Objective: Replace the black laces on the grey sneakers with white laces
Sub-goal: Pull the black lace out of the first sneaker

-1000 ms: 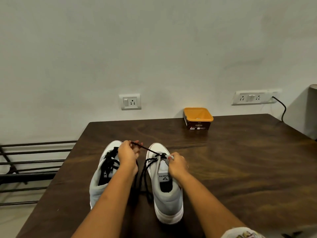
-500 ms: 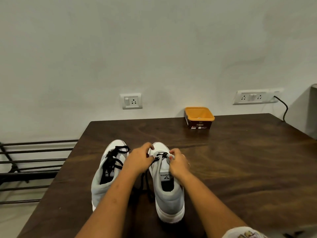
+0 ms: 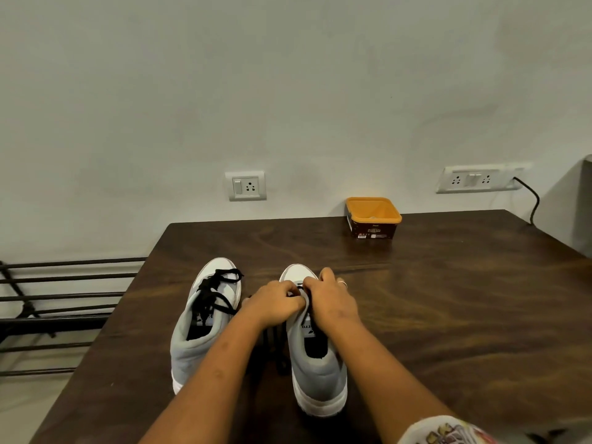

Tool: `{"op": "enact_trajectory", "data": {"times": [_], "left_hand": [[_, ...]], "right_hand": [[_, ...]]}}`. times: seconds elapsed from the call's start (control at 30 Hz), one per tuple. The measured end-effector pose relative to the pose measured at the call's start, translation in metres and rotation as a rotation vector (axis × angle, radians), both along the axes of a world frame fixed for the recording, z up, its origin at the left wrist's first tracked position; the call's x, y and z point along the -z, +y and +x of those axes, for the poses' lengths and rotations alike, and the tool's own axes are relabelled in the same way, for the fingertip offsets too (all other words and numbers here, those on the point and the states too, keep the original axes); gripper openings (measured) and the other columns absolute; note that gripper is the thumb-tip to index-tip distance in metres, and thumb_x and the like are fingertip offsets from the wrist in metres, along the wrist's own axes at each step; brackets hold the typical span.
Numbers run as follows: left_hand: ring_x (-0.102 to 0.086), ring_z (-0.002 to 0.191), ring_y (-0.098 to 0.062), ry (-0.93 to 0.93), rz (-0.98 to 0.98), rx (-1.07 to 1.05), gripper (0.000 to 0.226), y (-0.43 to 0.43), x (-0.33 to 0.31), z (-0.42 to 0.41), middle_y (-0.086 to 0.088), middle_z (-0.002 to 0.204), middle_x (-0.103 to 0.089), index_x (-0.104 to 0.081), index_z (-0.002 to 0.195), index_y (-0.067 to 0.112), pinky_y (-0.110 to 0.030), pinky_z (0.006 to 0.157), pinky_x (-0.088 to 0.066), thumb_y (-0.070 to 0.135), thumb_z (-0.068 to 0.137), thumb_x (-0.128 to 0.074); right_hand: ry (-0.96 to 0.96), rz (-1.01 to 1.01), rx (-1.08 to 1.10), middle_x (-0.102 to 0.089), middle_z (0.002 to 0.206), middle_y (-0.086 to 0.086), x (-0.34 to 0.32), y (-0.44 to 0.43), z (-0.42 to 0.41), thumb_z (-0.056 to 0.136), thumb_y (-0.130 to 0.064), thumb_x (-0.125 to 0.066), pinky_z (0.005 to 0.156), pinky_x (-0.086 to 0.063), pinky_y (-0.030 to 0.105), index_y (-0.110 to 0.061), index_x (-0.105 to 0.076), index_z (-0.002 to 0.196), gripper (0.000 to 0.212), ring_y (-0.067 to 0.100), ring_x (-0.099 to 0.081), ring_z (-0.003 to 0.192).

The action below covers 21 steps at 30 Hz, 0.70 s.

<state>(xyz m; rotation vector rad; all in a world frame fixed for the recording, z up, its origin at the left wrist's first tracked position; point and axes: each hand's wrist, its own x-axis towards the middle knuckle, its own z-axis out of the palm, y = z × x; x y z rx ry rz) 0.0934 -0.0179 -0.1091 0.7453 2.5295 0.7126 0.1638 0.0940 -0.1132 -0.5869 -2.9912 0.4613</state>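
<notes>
Two grey sneakers with white soles stand side by side on the dark wooden table [image 3: 448, 299], toes pointing away from me. The left sneaker [image 3: 205, 328] carries its black lace [image 3: 213, 293], loosened. Over the front eyelets of the right sneaker [image 3: 317, 363], my left hand [image 3: 274, 304] and my right hand [image 3: 331, 299] meet with curled fingers, pinching its black lace. That lace is mostly hidden under my fingers; loose black ends [image 3: 278, 350] trail on the table between the shoes. No white laces are in view.
An open orange tub [image 3: 373, 217] with a dark label stands at the table's far edge by the wall. Wall sockets [image 3: 246, 186] sit above, with a black cable [image 3: 533, 203] at the right. A black metal rack [image 3: 57, 302] stands left of the table.
My left hand, which held a taut stretch of black lace up to the left, has come back to the right sneaker's eyelets beside my right hand.
</notes>
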Motion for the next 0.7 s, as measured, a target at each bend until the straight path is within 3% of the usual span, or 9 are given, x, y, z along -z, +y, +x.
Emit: {"op": "enact_trajectory", "data": {"times": [0.1,0.2,0.3,0.4,0.57,0.63,0.7], "left_hand": [[-0.055,0.108,-0.019,-0.108,-0.029,0.015,0.048,0.0,-0.007,0.006,0.002,0.115,-0.062,-0.058,0.104,0.033,-0.042,0.101,-0.04,0.056,0.065,-0.044],[-0.054,0.109,-0.021,-0.055,-0.12,0.063,0.061,0.003,-0.011,0.007,0.0,0.118,-0.06,-0.057,0.11,0.03,-0.043,0.1,-0.039,0.058,0.058,-0.041],[-0.057,0.107,-0.026,0.043,-0.18,0.055,0.059,0.008,-0.012,0.012,-0.007,0.12,-0.06,-0.055,0.114,0.018,-0.038,0.091,-0.046,0.053,0.066,-0.049],[-0.056,0.108,-0.033,0.172,-0.16,-0.032,0.036,0.016,-0.006,0.017,-0.015,0.12,-0.058,-0.055,0.112,0.009,-0.035,0.083,-0.045,0.033,0.086,-0.05],[-0.053,0.116,-0.034,0.149,-0.136,-0.116,0.031,0.018,-0.005,0.015,-0.015,0.127,-0.057,-0.061,0.116,0.015,-0.035,0.092,-0.043,0.029,0.093,-0.047],[-0.054,0.116,-0.033,0.123,-0.122,-0.131,0.03,0.018,-0.006,0.012,-0.014,0.125,-0.059,-0.063,0.115,0.015,-0.034,0.092,-0.043,0.024,0.091,-0.048],[-0.056,0.113,-0.032,0.097,-0.098,-0.15,0.03,0.017,-0.006,0.011,-0.013,0.123,-0.06,-0.065,0.113,0.015,-0.034,0.092,-0.046,0.019,0.089,-0.047]], "right_hand": [[-0.037,0.025,-0.025,-0.036,0.125,0.007,0.001,0.002,-0.003,0.096,-0.021,-0.049,0.077,-0.041,0.036,-0.02,-0.053,0.121,0.026,0.031,-0.039,0.115],[-0.022,-0.011,-0.038,-0.04,0.122,0.007,0.003,0.004,-0.001,0.095,-0.02,-0.048,0.075,-0.039,0.035,-0.018,-0.055,0.119,0.025,0.03,-0.044,0.112],[0.025,-0.07,-0.052,-0.048,0.115,0.008,0.005,0.006,-0.003,0.092,-0.016,-0.048,0.073,-0.038,0.033,-0.017,-0.058,0.106,0.018,0.032,-0.052,0.105],[0.114,-0.175,0.036,-0.06,0.102,0.01,0.002,0.011,-0.004,0.091,-0.015,-0.048,0.068,-0.033,0.029,-0.02,-0.049,0.084,0.009,0.033,-0.057,0.096],[0.304,-0.699,0.394,-0.067,0.103,0.009,0.008,0.031,-0.003,0.094,-0.013,-0.04,0.069,-0.044,0.028,-0.019,-0.065,0.094,0.026,0.029,-0.062,0.093],[0.361,-1.098,0.494,-0.066,0.095,0.015,0.007,0.036,0.002,0.098,-0.015,-0.034,0.054,-0.051,0.03,-0.02,-0.058,0.096,0.025,0.027,-0.065,0.071],[0.377,-1.411,0.539,-0.064,0.093,0.021,0.004,0.04,0.008,0.103,-0.021,-0.03,0.056,-0.056,0.037,-0.019,-0.047,0.112,0.019,0.029,-0.064,0.066]]}}
